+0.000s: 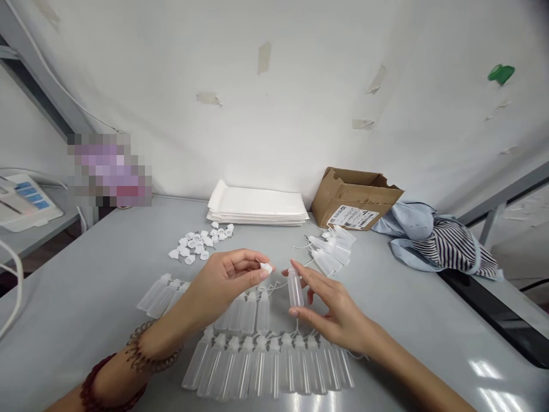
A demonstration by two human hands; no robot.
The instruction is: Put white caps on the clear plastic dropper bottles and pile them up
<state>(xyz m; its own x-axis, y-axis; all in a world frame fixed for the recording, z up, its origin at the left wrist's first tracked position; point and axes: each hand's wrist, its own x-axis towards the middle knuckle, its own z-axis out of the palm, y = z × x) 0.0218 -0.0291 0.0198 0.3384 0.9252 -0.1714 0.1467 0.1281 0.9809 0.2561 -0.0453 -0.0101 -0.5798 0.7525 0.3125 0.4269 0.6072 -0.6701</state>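
Between the thumb and fingers of my left hand (238, 274) is a small white cap (266, 267). My right hand (328, 300) grips a clear plastic bottle (295, 289), held upright with its neck toward the cap; the two are apart. Below my hands lies a row of similar clear bottles (259, 366) with white tops and strings. Another row of bottles (251, 312) sits behind it, partly hidden by my left forearm, and a few more bottles (156, 294) are to the left. Loose white caps (199, 243) are heaped beyond my left hand.
Several bottles (332, 249) lie in a pile past my right hand. At the wall stand a stack of white padded envelopes (257, 203) and an open cardboard box (355, 197). A blue and striped cloth bag (446, 240) and a long black object (493, 315) are on the right.
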